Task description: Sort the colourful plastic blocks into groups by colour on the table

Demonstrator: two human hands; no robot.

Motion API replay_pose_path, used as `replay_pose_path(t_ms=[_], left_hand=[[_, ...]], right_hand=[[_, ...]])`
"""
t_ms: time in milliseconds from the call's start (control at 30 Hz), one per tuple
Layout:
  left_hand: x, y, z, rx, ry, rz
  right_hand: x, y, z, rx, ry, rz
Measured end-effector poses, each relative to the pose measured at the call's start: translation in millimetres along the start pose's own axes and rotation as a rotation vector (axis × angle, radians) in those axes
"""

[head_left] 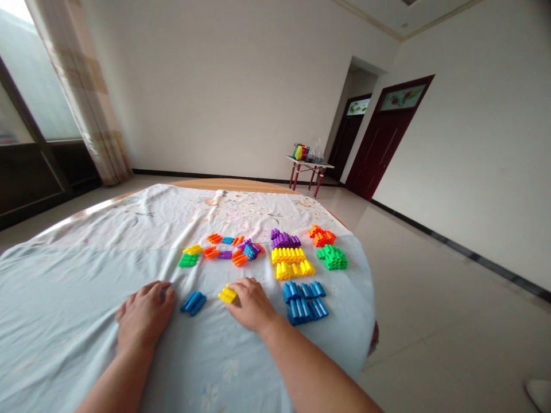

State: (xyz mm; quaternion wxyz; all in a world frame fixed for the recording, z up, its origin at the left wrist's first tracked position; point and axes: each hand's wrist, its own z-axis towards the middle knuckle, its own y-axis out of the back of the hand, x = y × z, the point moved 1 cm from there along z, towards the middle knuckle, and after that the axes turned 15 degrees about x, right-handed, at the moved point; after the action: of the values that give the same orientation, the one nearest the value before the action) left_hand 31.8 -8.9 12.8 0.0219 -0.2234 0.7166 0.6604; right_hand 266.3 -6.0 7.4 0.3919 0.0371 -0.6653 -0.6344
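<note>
My right hand [252, 304] has its thumb and fingers closed on a yellow ribbed plastic piece [226, 295], low over the cloth. My left hand [146, 314] lies palm down on the tablecloth, holding nothing, its fingers loosely spread. Between the two hands rests a blue ribbed piece [193, 303]. Beyond them is a loose mix of orange, purple, blue, yellow and green pieces, with a green one [188, 260] at its left. Sorted by colour at the right are blue pieces [305, 301], yellow pieces [293, 263], purple pieces [284, 238], green pieces [333, 257] and orange pieces [321, 236].
A wrinkled pale tablecloth [77, 298] covers the round table, whose wooden edge [232, 184] shows at the back. Across the room stands a small table [316, 163] with a colourful bag [301, 152] on it. A dark red door [383, 140] is behind, right.
</note>
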Motion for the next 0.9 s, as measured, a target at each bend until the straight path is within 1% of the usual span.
replay_pose_path(t_ms=[133, 233, 433, 567, 633, 700, 733, 800, 900], left_hand=[[0.6, 0.8, 0.3, 0.013, -0.010, -0.006], [3.4, -0.9, 3.5, 0.012, -0.006, -0.005], [7.1, -4.0, 8.0, -0.020, -0.023, -0.014], [7.1, -3.3, 7.8, 0.006, -0.007, -0.018], [6.6, -3.0, 8.1, 0.011, 0.003, -0.017], [5.8, -3.1, 8.6, 0.009, 0.006, -0.007], [5.6, -3.3, 8.9, 0.006, 0.009, -0.001], [5.6, -4.2, 9.4, 0.004, 0.019, 0.010], [7.3, -5.8, 10.4, 0.002, 0.024, 0.029]], right_hand=[[-6.0, 0.1, -7.1, -0.087, -0.043, 0.043], [-7.8, 1.6, -11.9, -0.068, -0.067, 0.075], [-7.9, 4.8, -13.1, -0.016, -0.015, 0.056], [-9.3, 0.1, -10.4, -0.043, -0.023, 0.069], [-8.7, -2.2, -10.2, -0.057, -0.018, 0.108], [-7.4, 0.1, -11.3, -0.078, -0.002, 0.156], [-7.2, 4.2, -12.1, -0.100, 0.008, 0.179], [-10.4, 19.6, -13.6, -0.172, 0.021, 0.211], [-29.1, 56.3, -13.2, -0.287, -0.022, 0.169]])
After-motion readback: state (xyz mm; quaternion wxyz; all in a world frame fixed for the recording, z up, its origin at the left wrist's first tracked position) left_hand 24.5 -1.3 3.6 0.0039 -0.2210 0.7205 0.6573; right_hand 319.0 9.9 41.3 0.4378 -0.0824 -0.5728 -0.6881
